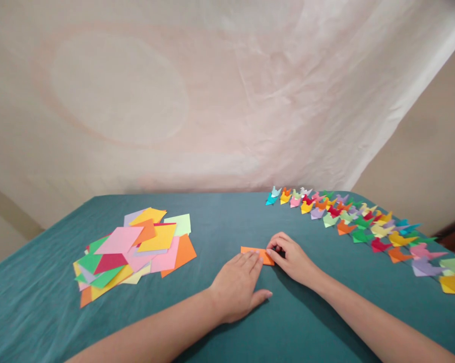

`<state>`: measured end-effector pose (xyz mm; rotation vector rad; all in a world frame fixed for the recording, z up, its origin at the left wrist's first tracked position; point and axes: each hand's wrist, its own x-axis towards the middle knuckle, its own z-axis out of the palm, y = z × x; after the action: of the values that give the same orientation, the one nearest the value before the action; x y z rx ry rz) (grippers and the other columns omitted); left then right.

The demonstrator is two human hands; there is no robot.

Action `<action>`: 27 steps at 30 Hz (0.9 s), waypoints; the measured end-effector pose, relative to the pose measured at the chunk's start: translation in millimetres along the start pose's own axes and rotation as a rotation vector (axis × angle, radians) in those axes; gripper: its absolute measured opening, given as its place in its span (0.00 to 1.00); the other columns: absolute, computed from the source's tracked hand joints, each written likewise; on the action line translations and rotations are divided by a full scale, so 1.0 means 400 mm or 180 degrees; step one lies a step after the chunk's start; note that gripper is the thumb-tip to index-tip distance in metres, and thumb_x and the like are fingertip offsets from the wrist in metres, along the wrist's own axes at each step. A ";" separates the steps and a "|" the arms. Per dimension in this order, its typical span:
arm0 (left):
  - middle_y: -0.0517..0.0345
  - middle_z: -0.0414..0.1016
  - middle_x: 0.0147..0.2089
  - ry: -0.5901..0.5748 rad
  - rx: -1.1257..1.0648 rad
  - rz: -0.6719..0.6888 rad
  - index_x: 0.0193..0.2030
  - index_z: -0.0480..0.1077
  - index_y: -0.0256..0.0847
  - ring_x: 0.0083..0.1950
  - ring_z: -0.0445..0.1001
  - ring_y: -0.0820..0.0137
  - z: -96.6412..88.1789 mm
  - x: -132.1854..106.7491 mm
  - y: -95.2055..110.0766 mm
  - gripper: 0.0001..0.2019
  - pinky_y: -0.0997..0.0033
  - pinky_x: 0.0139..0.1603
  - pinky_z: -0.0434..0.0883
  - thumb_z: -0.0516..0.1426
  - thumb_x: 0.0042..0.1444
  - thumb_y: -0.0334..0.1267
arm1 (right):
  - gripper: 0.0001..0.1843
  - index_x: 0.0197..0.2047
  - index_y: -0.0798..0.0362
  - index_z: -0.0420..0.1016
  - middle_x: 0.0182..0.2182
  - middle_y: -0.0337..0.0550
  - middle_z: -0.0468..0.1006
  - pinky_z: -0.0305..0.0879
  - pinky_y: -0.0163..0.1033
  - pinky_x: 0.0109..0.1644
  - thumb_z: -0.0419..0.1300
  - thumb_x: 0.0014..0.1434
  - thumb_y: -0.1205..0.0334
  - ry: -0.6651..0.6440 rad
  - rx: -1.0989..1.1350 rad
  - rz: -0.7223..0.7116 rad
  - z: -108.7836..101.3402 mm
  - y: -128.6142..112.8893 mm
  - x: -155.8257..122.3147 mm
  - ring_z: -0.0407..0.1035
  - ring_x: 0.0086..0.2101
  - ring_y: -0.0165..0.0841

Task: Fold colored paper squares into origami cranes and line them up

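A teal cloth (pixel 219 217) covers the table, smooth around the fingers and lightly rippled out to their far left. On it, directly under the left hand (pixel 238 286), lies a small piece of folded orange paper (pixel 267 260); that hand is flat, its fingers stretched out across the paper and its thumb apart on the cloth. The right hand (pixel 294 259) curls in, thumb and bent fingertips pinching the paper's right end. Left of the fingers and a little beyond them spreads a loose heap of coloured paper sheets (pixel 157 237). To their right, rows of folded paper birds (pixel 363 223) run from the cloth's far edge down its right side. Past the fingertips, behind the table, hangs a creased pale sheet (pixel 227 101) with a faint pinkish oval, and a plain beige wall (pixel 431 131) shows far to their right.
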<state>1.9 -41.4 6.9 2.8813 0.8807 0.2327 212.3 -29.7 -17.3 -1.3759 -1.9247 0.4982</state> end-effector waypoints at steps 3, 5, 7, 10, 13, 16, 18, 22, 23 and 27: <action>0.42 0.56 0.64 -0.0005 -0.0007 0.0009 0.62 0.55 0.31 0.65 0.55 0.58 -0.001 0.000 0.000 0.32 0.58 0.64 0.53 0.42 0.61 0.55 | 0.06 0.32 0.53 0.70 0.34 0.42 0.68 0.64 0.38 0.36 0.54 0.58 0.64 -0.0036 0.0018 -0.0014 -0.001 0.005 0.003 0.64 0.31 0.30; 0.42 0.56 0.64 0.0012 -0.0015 0.0014 0.62 0.55 0.32 0.65 0.55 0.58 -0.001 0.000 0.001 0.32 0.58 0.64 0.53 0.42 0.61 0.55 | 0.06 0.32 0.53 0.71 0.34 0.42 0.68 0.64 0.38 0.36 0.54 0.58 0.64 -0.0044 0.0036 -0.0033 -0.001 0.007 0.005 0.64 0.31 0.31; 0.42 0.56 0.64 0.0025 -0.0022 0.0006 0.62 0.55 0.32 0.65 0.55 0.57 -0.001 0.000 0.001 0.31 0.58 0.64 0.53 0.42 0.61 0.55 | 0.06 0.32 0.53 0.71 0.33 0.42 0.68 0.64 0.38 0.36 0.54 0.58 0.64 -0.0042 0.0059 -0.0039 -0.001 0.008 0.006 0.64 0.31 0.31; 0.42 0.56 0.64 0.0034 -0.0025 -0.0009 0.62 0.56 0.32 0.65 0.56 0.57 -0.002 0.001 0.003 0.31 0.57 0.63 0.54 0.42 0.61 0.54 | 0.06 0.31 0.53 0.70 0.33 0.42 0.68 0.64 0.38 0.35 0.54 0.58 0.63 -0.0035 0.0076 -0.0031 -0.001 0.008 0.007 0.64 0.31 0.31; 0.42 0.56 0.64 -0.0004 -0.0001 -0.0021 0.62 0.56 0.32 0.64 0.56 0.57 -0.005 0.003 0.004 0.30 0.57 0.63 0.55 0.43 0.61 0.54 | 0.06 0.31 0.52 0.70 0.33 0.42 0.68 0.64 0.38 0.35 0.54 0.58 0.63 -0.0065 0.0065 -0.0002 -0.003 0.007 0.007 0.65 0.31 0.31; 0.41 0.56 0.64 -0.0079 0.0025 -0.0041 0.62 0.56 0.31 0.65 0.55 0.56 -0.007 0.005 0.005 0.31 0.57 0.63 0.55 0.43 0.60 0.54 | 0.07 0.31 0.52 0.70 0.34 0.42 0.68 0.64 0.38 0.36 0.53 0.59 0.63 -0.0131 0.0076 0.0024 -0.009 0.006 0.008 0.65 0.32 0.31; 0.41 0.55 0.64 -0.0092 0.0029 -0.0045 0.62 0.56 0.30 0.65 0.55 0.56 -0.007 0.006 0.005 0.31 0.58 0.63 0.55 0.43 0.60 0.54 | 0.07 0.32 0.52 0.70 0.34 0.42 0.69 0.64 0.37 0.35 0.53 0.59 0.63 -0.0194 0.0111 0.0013 -0.014 0.008 0.009 0.65 0.32 0.31; 0.42 0.56 0.64 -0.0051 0.0026 -0.0029 0.62 0.56 0.32 0.65 0.55 0.56 -0.004 0.005 0.003 0.31 0.58 0.63 0.55 0.44 0.60 0.54 | 0.07 0.32 0.52 0.71 0.34 0.42 0.69 0.64 0.37 0.35 0.53 0.59 0.63 -0.0284 0.0177 -0.0009 -0.022 0.012 0.009 0.65 0.31 0.31; 0.42 0.56 0.64 -0.0045 0.0022 -0.0026 0.62 0.56 0.32 0.65 0.55 0.56 -0.004 0.005 0.003 0.31 0.58 0.63 0.55 0.44 0.60 0.54 | 0.07 0.32 0.52 0.71 0.34 0.42 0.69 0.64 0.37 0.35 0.53 0.60 0.62 -0.0289 0.0183 -0.0002 -0.023 0.012 0.009 0.65 0.31 0.31; 0.41 0.55 0.64 -0.0078 -0.0003 -0.0033 0.62 0.56 0.31 0.65 0.55 0.56 -0.004 0.007 0.002 0.31 0.58 0.63 0.55 0.43 0.60 0.54 | 0.08 0.33 0.52 0.71 0.34 0.42 0.69 0.64 0.37 0.34 0.53 0.60 0.62 -0.0280 0.0204 0.0015 -0.024 0.009 0.009 0.65 0.31 0.30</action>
<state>4.3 -40.2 8.9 2.8717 0.8910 0.1962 221.2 -25.8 -11.8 -1.3378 -1.9585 0.6267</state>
